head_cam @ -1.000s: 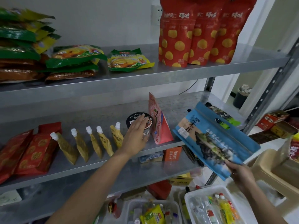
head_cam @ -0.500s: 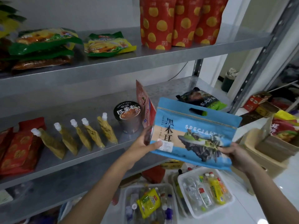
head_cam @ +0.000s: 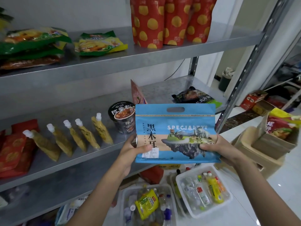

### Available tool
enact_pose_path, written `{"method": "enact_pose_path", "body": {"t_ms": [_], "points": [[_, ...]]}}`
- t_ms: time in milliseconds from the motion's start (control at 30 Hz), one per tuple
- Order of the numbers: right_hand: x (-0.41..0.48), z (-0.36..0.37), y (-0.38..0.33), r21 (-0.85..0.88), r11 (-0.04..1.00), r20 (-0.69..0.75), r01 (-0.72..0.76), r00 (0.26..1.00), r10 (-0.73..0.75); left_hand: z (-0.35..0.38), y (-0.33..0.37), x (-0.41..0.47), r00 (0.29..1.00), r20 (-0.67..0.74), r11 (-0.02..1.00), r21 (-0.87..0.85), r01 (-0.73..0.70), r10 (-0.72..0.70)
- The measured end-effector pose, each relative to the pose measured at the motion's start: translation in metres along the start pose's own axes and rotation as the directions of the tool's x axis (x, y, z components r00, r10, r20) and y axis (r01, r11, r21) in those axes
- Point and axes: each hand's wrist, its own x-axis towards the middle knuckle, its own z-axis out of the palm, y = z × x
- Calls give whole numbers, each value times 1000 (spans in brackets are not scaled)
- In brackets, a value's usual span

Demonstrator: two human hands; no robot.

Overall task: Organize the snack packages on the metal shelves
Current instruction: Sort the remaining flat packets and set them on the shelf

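Note:
I hold a blue zip pouch (head_cam: pixel 175 126) upright and facing me, in front of the middle metal shelf (head_cam: pixel 156 93). My left hand (head_cam: pixel 132 149) grips its lower left edge and my right hand (head_cam: pixel 216 148) grips its lower right edge. Behind it on that shelf stand a black noodle cup (head_cam: pixel 122 115) and an upright pink packet (head_cam: pixel 136 93). A dark packet (head_cam: pixel 193 97) lies further right. Several yellow spout pouches (head_cam: pixel 78 137) lie in a row to the left, beside red packets (head_cam: pixel 14 149).
The top shelf (head_cam: pixel 146 53) carries tall red bags with yellow dots (head_cam: pixel 169 20) and green-yellow snack packs (head_cam: pixel 99 43). White bins of small bottles (head_cam: pixel 203 191) sit on the floor below. Cardboard boxes (head_cam: pixel 273 144) stand at the right, past the shelf's upright post (head_cam: pixel 254 62).
My left hand left the noodle cup and took the pouch's left edge. The pouch turned from tilted in my right hand alone to upright and level between both hands.

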Motion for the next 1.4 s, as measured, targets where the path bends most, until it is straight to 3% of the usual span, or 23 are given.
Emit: {"method": "enact_pose_path", "body": {"t_ms": [433, 633, 833, 900, 967, 1033, 1100, 1200, 1300, 1400], "points": [[-20, -7, -5, 40, 995, -147, 90, 986, -84, 16, 13, 6, 988, 124, 995, -24, -93, 95], [-39, -2, -3, 181, 983, -290, 17, 956, 37, 19, -1, 11, 995, 98, 984, -177, 25, -8], [-55, 9, -5, -36, 990, -444, 137, 885, -138, 30, -16, 7, 947, 244, 928, -255, 271, -209], [-65, 13, -6, -105, 983, -512, 152, 839, -184, 38, -23, 9, 933, 223, 949, -77, 306, -283], [-72, 27, -6, -175, 972, -561, 156, 795, -229, 52, -29, 10, 962, 93, 946, 230, 228, -255], [-75, 45, -4, -247, 958, -559, 147, 786, -265, 71, -28, 5, 998, 18, 930, 364, 51, -62], [-74, 61, 4, -335, 932, -551, 136, 775, -311, 92, -16, -15, 983, 135, 911, 378, -166, 123], [-68, 73, 15, -480, 872, -565, 91, 729, -387, 121, 7, -49, 909, 348, 818, 437, -375, 230], [-68, 77, 18, -496, 864, -604, 91, 679, -418, 136, 8, -57, 872, 308, 546, 686, -481, 381], [-70, 78, 19, -508, 858, -622, 82, 653, -431, 137, 1, -54, 825, 280, 532, 655, -538, 490]]}}
